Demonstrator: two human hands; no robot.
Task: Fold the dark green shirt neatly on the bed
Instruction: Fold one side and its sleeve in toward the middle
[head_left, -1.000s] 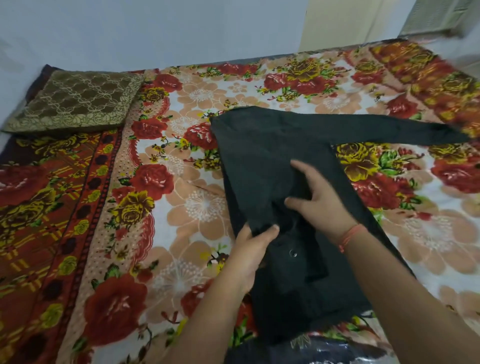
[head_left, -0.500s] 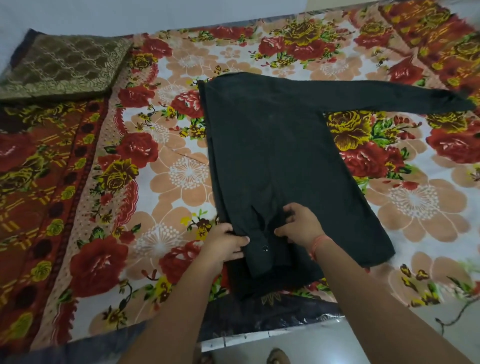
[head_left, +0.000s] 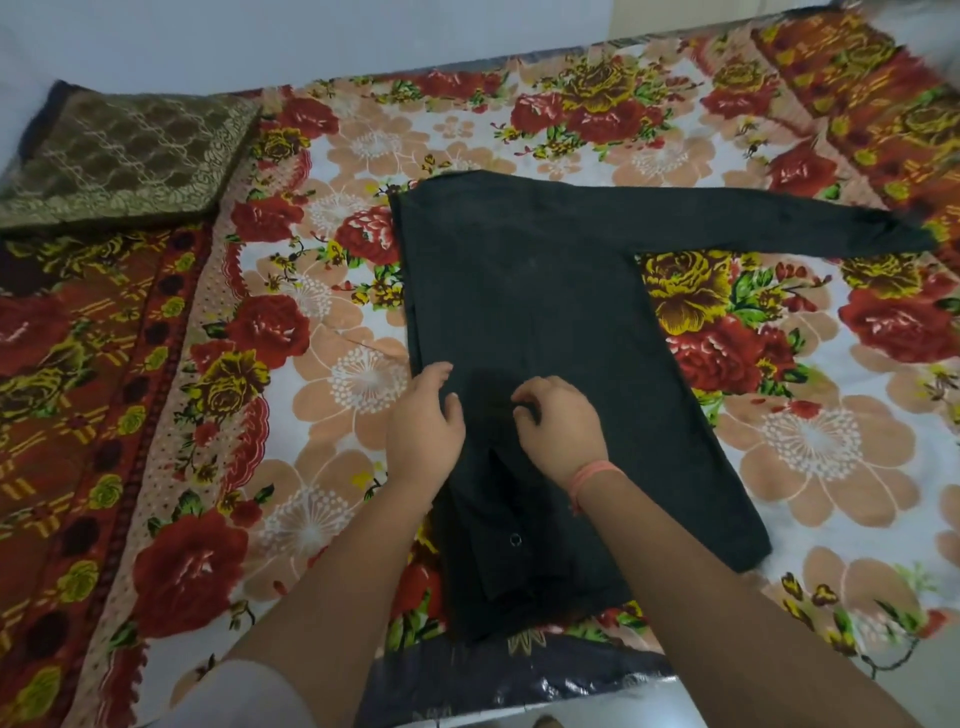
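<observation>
The dark green shirt (head_left: 545, 291) lies flat on the flowered bed sheet (head_left: 332, 395), its left side folded in along a straight edge. One sleeve (head_left: 779, 228) stretches out to the right. A folded-in cuff with a button (head_left: 514, 539) lies along the shirt near the bed's front edge. My left hand (head_left: 423, 423) rests on the shirt's left folded edge, fingers spread. My right hand (head_left: 558, 423), with an orange wrist thread, pinches the fabric of the folded sleeve in the shirt's middle.
A brown and gold patterned cushion (head_left: 119, 156) lies at the bed's back left. A pale wall runs behind the bed. The bed's front edge (head_left: 519, 680) with a shiny dark cover is just below my forearms.
The shirt has been laid flatter and smoothed. Both hands have shifted from the bunched sleeve fold to pressing it down on the shirt's lower middle. My view has tilted down.
</observation>
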